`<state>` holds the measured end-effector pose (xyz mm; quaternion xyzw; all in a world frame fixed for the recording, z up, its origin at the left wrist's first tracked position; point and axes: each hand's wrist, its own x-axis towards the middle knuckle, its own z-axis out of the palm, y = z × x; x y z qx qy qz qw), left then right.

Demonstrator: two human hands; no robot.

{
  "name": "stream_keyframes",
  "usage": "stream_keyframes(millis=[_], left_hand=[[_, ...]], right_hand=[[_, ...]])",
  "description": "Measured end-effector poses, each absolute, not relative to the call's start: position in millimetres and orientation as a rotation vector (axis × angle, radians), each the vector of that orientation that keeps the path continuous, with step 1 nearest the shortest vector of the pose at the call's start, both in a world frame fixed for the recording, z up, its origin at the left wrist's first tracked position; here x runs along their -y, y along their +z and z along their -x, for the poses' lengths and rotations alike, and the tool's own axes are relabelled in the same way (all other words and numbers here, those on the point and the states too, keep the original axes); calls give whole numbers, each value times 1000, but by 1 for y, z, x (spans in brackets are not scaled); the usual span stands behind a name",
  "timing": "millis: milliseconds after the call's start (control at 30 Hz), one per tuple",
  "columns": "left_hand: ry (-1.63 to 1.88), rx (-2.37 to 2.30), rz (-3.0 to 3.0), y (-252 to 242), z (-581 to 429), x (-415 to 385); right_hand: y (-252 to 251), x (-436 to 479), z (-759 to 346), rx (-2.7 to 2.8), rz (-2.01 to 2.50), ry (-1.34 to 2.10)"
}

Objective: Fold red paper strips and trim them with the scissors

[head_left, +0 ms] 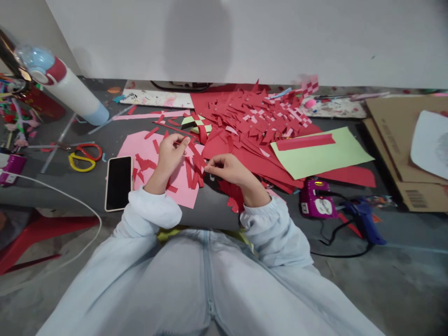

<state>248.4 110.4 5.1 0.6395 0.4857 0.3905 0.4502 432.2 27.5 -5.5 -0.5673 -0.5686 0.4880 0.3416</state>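
Note:
Over a pink paper sheet [143, 148] strewn with red scraps, my left hand [170, 154] is closed in a pinch. A red paper strip [196, 156] runs from its fingertips toward my right hand [227, 169]. The thumb and forefinger of my right hand are pressed together at the strip's other end. More red strips [189, 173] lie just below, between the hands. A small woven piece of green and red paper [198, 123] sits beyond them. Behind my right hand spreads a large heap of red paper pieces [245, 112], some with a pink-and-red check.
Left are a phone [119, 183], scissors [84, 156] and a white bottle [73, 88]. Right are a green sheet [324, 154] with a red strip on it, a purple box [317, 199], a blue glue gun [367, 221] with its cord, and cardboard [395, 140]. A white wall stands behind.

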Motion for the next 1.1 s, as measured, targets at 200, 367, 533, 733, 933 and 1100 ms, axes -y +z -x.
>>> stream_keyframes(millis=[200,367,533,733,933,1100], left_hand=[[988,-1185,-1504,4,-253,-107],[1027,-1195,-1496,5,-256,-102],[1041,-1218,-1487,5,-256,-101],[1182,-1267,-1353,7,-250,-112],[1187,-1265,-1365,8,-251,-114],[1164,-1272,-1429,10,-253,-111]], right_hand=[[-3,-26,-436,1394,1452,1339],[0,-27,-438,1342,1453,1341],[0,-27,-440,1342,1483,1326],[-4,-27,-440,1485,1492,1376],[2,-22,-425,1942,1878,858],[8,-15,-411,2044,2023,774]])
